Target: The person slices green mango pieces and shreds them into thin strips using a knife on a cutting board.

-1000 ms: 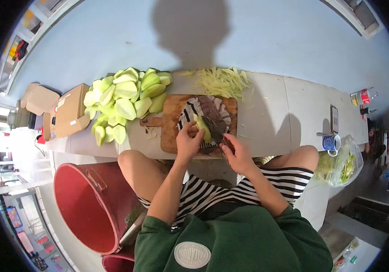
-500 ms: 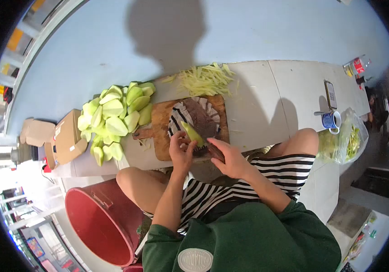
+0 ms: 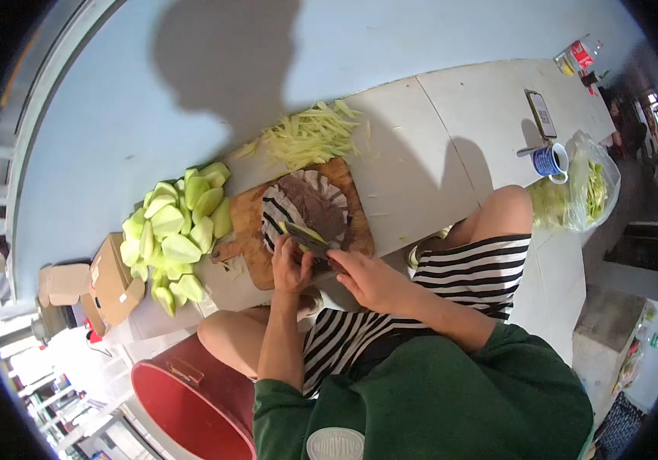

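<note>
My left hand [image 3: 291, 265] pinches a pale green fruit piece [image 3: 306, 232] over the near part of a wooden cutting board [image 3: 248, 222]. My right hand [image 3: 360, 277] is closed on the handle of a knife [image 3: 310, 244], whose dark blade lies along the fruit piece and partly hides it. Under both, a bundled brown and striped cloth [image 3: 315, 201] rests on the board. Behind the board is a heap of thin green strips [image 3: 310, 136]. Peeled green pieces [image 3: 179, 248] are piled to the board's left.
Left of the pile stands an open cardboard box [image 3: 112, 280], with a red bin [image 3: 191, 399] below. On the right are a phone [image 3: 541, 114], a blue and white mug [image 3: 550, 162], a bottle [image 3: 579, 55] and a plastic bag of greens [image 3: 593, 192].
The camera view has turned and shifted, so the table appears tilted. The knife blade now lies across the fruit piece, which showed more fully half a second ago.
</note>
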{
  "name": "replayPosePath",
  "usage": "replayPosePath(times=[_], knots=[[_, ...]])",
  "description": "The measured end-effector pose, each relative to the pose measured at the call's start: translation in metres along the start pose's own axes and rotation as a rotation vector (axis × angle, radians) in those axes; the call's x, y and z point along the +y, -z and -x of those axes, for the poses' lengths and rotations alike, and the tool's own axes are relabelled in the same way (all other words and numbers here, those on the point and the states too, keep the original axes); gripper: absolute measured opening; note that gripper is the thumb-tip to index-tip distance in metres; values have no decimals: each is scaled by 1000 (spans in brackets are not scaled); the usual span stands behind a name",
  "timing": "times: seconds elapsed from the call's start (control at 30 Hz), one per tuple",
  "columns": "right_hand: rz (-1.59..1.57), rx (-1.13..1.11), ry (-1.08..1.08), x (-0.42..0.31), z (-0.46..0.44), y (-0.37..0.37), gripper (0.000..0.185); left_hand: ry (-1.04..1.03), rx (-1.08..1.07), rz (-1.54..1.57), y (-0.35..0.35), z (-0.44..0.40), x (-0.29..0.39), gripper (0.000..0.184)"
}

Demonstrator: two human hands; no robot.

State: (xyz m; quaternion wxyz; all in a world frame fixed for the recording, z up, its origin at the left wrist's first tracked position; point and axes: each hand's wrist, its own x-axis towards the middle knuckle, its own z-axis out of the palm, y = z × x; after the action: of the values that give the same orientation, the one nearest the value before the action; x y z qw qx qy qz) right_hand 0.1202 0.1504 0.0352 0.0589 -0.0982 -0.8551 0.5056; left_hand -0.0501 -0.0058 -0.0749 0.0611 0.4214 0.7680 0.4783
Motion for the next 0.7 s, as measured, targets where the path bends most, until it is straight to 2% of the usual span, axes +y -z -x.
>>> replayPosePath(times=[0.07,0.13,0.43,0.5,0.7], knots=[[46,12,2,-7,3,0,44,-119,-10,-56,2,-4,-3,41],[144,-68,-83,-18,4,5,44,-71,-41,-57,-1,0,-13,42],[240,-136,-124,-26,-2,10,40,-26,-79,-19,0,2,-23,48],[247,-185,-170,-30,-9,14,40,-118,-86,-100,0,2,-25,50],[272,-255,-220,-27,-18,14,41,-19,-96,-22,-3,3,-24,49]])
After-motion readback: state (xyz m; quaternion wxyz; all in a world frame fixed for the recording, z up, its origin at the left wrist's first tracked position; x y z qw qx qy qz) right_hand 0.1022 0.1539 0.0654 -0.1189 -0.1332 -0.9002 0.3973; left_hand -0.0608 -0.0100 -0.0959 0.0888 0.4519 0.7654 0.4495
